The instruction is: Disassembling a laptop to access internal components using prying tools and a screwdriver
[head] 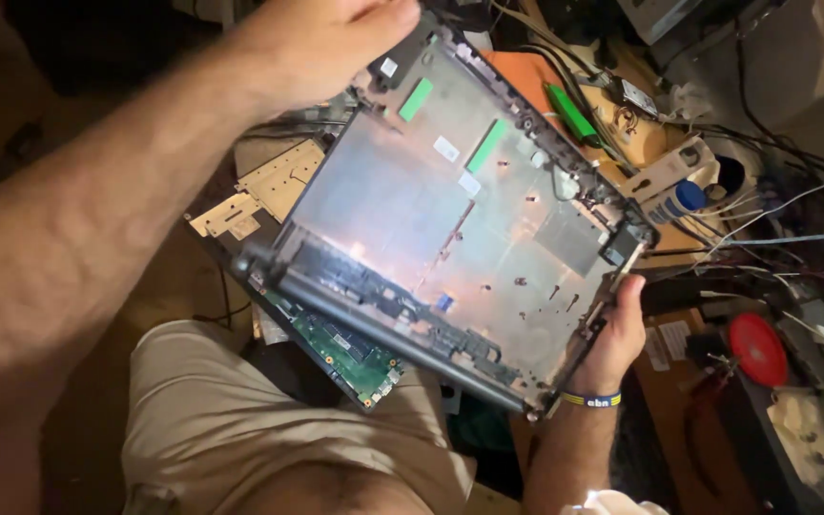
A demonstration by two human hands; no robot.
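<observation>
Head view. We see a grey plastic laptop base shell, emptied of its boards, held tilted in the air above the lap, its inner face turned up toward the camera so that the screw posts and green adhesive strips can be inspected. The left hand grasps the shell's far corner from above, fingers curled over the edge. The right hand, which wears a dark wristband with yellow trim, clamps the opposite corner from below with the thumb lying along the rim; gripping at two diagonal corners steadies the wide, light panel. The dark hinge bar runs along the shell's near edge. Just beneath that edge we see a green circuit board resting over the beige-trousered thigh. A pale perforated metal bracket lies behind the shell, partly hidden by it. On the cluttered bench to the right stand a white bottle with a blue cap and a red disc, well apart from both hands, amid tangled cables.
</observation>
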